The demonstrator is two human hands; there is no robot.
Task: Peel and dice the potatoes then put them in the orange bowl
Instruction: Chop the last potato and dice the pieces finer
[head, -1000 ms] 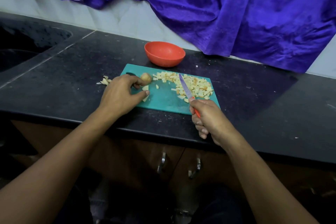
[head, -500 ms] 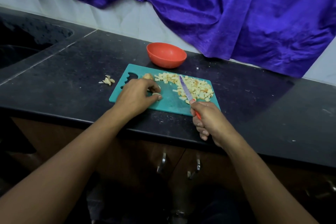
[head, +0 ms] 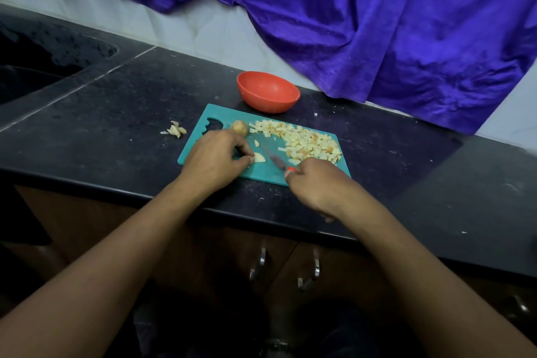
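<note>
At the near edge of the teal plastic cutting board [head: 261,175], the right hand [head: 316,183] is curled round the orange handle of a small purple-bladed knife [head: 275,160]. Its blade runs over the board's near half, tip pointing away and to the left. The left hand [head: 215,160] rests on the board's near-left part, thumb and fingertips pinching one end of a pale peeled potato wedge [head: 259,157].

That wedge is what the next cut turns on. It lies on the board between the two hands, touching the left hand and just left of the blade. Its long axis seems to run roughly across the board, so the blade would cross it rather than run along it; the fingertips look close to the cutting line.

Farther in, a small unpeeled brown potato [head: 239,127] sits near the board's far-left corner. A heap of pale diced potato cubes [head: 299,141] covers the board's far-right part. A few potato peelings [head: 175,130] lie off the board's left edge on the black stone desk [head: 116,125]. Beyond the board's far edge stands the round orange plastic bowl [head: 268,91], apparently with no dice in it yet.
</note>
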